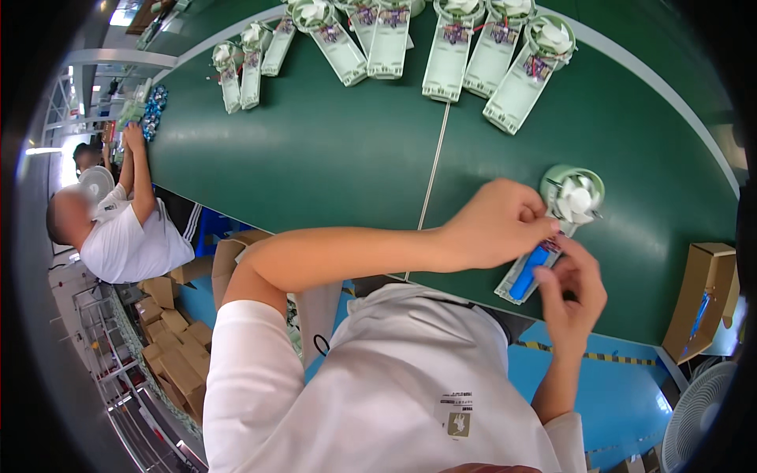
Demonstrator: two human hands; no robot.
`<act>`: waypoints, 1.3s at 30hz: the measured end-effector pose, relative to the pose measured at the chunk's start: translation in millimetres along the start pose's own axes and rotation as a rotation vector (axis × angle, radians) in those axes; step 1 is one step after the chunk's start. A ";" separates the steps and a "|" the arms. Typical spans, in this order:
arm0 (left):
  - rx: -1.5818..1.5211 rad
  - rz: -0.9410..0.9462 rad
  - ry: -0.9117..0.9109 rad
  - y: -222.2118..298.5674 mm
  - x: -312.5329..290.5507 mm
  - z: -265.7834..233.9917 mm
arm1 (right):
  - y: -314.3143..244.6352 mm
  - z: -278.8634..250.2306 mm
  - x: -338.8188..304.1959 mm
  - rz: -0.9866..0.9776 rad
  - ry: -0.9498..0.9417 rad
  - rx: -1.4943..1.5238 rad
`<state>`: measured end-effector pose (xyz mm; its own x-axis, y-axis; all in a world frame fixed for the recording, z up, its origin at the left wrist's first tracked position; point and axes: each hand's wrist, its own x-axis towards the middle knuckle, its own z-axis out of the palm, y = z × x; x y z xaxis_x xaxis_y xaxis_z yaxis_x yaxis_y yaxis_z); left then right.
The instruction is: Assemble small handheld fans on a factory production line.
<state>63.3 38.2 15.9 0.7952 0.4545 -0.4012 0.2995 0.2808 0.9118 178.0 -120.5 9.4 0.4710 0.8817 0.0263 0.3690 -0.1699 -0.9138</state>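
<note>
An opened handheld fan (575, 197) lies on the green table in front of me, its round head with white blades pointing away. Its light-green handle shell holds a blue cylindrical battery (528, 273), with a small circuit board above it. My left hand (503, 226) is closed in a pinch over the board, between fan head and battery; whatever its fingertips hold is hidden. On the handle's right side, my right hand (574, 288) curls its thumb and fingers around the shell, with the thumb beside the battery.
Several similar opened fans (386, 43) lie along the table's far side. An open cardboard box (700, 299) stands at the right edge, near a white standing fan (698, 418). At left, another person (130, 229) works by a pile of blue parts (154, 113). Cardboard boxes (177, 355) lie below.
</note>
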 end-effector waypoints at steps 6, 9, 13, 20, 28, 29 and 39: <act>0.391 0.097 0.021 54.7 117.7 22.8 | 33.5 -31.7 -13.7 0.143 0.351 0.052; 0.469 0.038 0.086 105.1 191.6 10.7 | 30.3 -28.6 -4.9 0.078 0.327 0.086; 0.386 0.049 0.176 140.2 317.6 -49.3 | 29.3 -26.6 -1.1 0.098 0.352 0.112; 0.469 -0.051 0.647 172.6 407.8 -147.6 | 0.4 -39.9 24.7 0.464 0.325 0.320; 0.666 0.610 0.654 179.3 234.2 -135.8 | -34.1 -7.8 161.4 0.299 -0.380 0.135; 0.525 0.578 0.535 182.1 203.0 -128.7 | -36.3 1.4 171.3 0.289 -0.377 0.116; 0.695 0.548 0.455 41.4 -15.0 -48.7 | -21.2 17.4 111.1 0.385 -0.272 0.164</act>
<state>38.1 84.1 55.4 0.6817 0.6953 0.2278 0.3097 -0.5563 0.7711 208.5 -11.2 24.7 0.3139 0.8553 -0.4122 0.0681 -0.4534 -0.8887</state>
